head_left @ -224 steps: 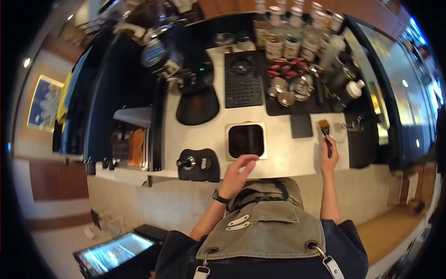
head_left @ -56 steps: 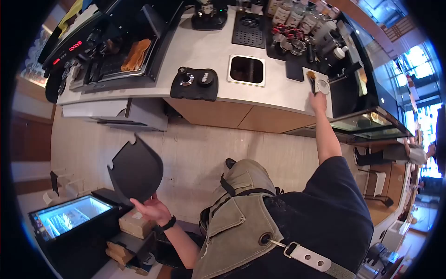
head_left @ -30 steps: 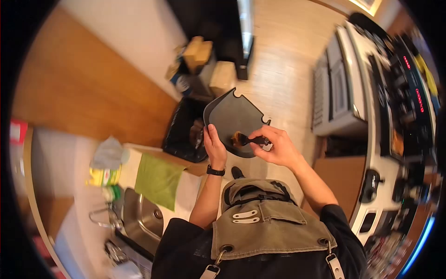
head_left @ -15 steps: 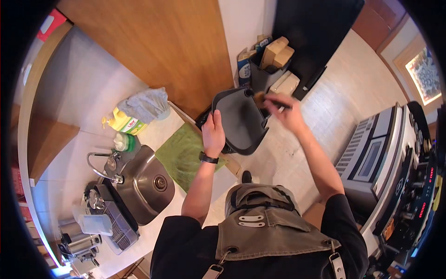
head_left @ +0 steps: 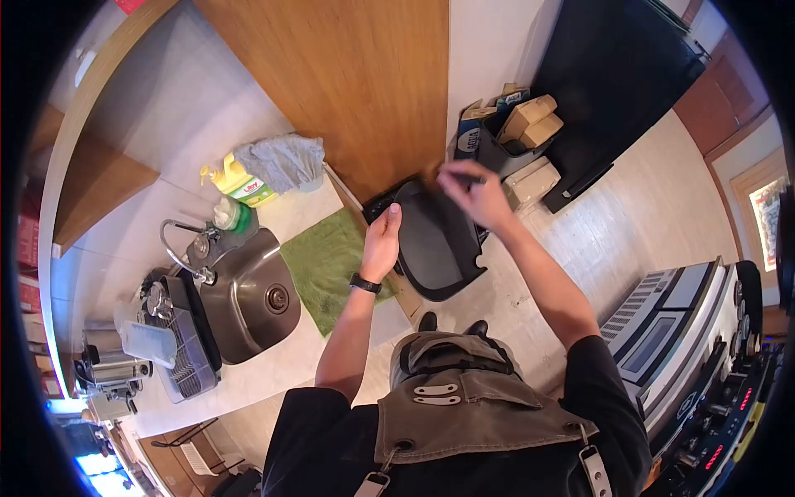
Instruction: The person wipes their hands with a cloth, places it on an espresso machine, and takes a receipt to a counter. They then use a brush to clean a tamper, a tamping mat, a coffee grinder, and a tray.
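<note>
- Left hand (head_left: 383, 242) grips the black mat (head_left: 435, 240) by its edge, beside the green towel (head_left: 327, 265).
- Right hand (head_left: 472, 197) holds a blurred brush (head_left: 460, 177) at the mat's far end.
- Mat's long axis points away from the person.
- Yellow bottle (head_left: 240, 186) label unreadable.

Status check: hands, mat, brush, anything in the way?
Left hand grips black mat at its edge. Right hand holds brush at mat's far end, blurred. Bin directly beneath; nothing blocking.

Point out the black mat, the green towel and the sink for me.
black mat (head_left: 439, 248), head view, middle of its flat face
green towel (head_left: 323, 261), head view, its centre
sink (head_left: 248, 319), head view, basin wall
</note>
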The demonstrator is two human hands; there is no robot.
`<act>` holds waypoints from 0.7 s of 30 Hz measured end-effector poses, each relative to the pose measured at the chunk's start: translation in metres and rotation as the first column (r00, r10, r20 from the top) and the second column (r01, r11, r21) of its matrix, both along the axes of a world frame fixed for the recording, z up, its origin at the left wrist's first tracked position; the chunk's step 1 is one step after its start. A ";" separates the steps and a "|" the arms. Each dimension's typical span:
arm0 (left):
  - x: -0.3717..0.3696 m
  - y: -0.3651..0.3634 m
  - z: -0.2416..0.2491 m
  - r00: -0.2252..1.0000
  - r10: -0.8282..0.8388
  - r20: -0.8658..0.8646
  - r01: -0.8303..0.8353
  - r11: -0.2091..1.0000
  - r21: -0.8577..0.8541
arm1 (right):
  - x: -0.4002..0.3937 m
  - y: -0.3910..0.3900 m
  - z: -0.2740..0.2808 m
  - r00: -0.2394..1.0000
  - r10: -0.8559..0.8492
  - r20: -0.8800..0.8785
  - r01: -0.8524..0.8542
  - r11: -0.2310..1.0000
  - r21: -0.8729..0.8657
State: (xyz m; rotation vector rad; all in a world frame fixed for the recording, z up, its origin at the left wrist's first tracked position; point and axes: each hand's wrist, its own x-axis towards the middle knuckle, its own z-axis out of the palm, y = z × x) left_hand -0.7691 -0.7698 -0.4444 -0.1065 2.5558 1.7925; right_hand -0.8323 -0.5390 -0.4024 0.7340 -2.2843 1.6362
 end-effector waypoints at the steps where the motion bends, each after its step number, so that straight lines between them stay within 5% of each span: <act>1: 0.000 0.003 -0.005 0.998 0.047 -0.039 -0.045 0.998 0.040 | -0.012 0.001 0.007 0.984 -0.179 0.014 0.179 0.984 0.011; 3: 0.004 0.007 -0.019 0.986 0.134 -0.102 -0.121 0.985 0.120 | 0.010 -0.011 0.013 0.999 -0.033 -0.011 0.030 0.978 -0.206; 5: 0.007 0.016 -0.005 0.969 0.168 -0.179 -0.145 0.980 0.136 | 0.026 -0.017 0.017 0.933 0.278 -0.229 -0.285 0.958 0.002; 6: 0.009 0.019 0.000 0.959 0.185 -0.217 -0.155 0.977 0.145 | 0.023 -0.018 0.006 0.941 0.218 -0.258 -0.186 0.972 0.142; 8: 0.014 0.018 0.002 0.955 0.226 -0.192 -0.220 0.974 0.050 | -0.002 -0.015 -0.012 0.988 -0.126 0.091 0.138 0.980 -0.143; 10: 0.008 0.018 0.005 0.933 0.286 -0.217 -0.295 0.955 -0.009 | -0.010 -0.008 0.011 0.894 -0.349 0.281 0.406 0.896 -0.180; 13: 0.004 0.029 0.004 0.883 0.376 -0.282 -0.403 0.914 -0.044 | 0.029 -0.037 -0.021 0.973 -0.036 0.228 0.115 0.932 -0.343; 15: -0.009 0.028 0.001 0.824 0.433 -0.366 -0.469 0.883 -0.010 | 0.063 -0.023 -0.035 0.959 0.070 0.274 -0.070 0.998 -0.010; 17: -0.018 0.017 0.003 0.798 0.467 -0.381 -0.500 0.866 0.013 | 0.060 0.012 -0.066 0.996 -0.083 -0.011 0.084 0.985 0.148; 18: -0.021 0.014 0.004 0.777 0.454 -0.436 -0.501 0.865 0.007 | 0.054 0.021 -0.065 0.979 -0.125 0.164 0.127 0.992 -0.003; 21: -0.023 0.016 0.014 0.807 0.408 -0.427 -0.455 0.891 -0.009 | 0.039 -0.005 0.002 0.940 -0.180 0.291 0.262 0.925 -0.275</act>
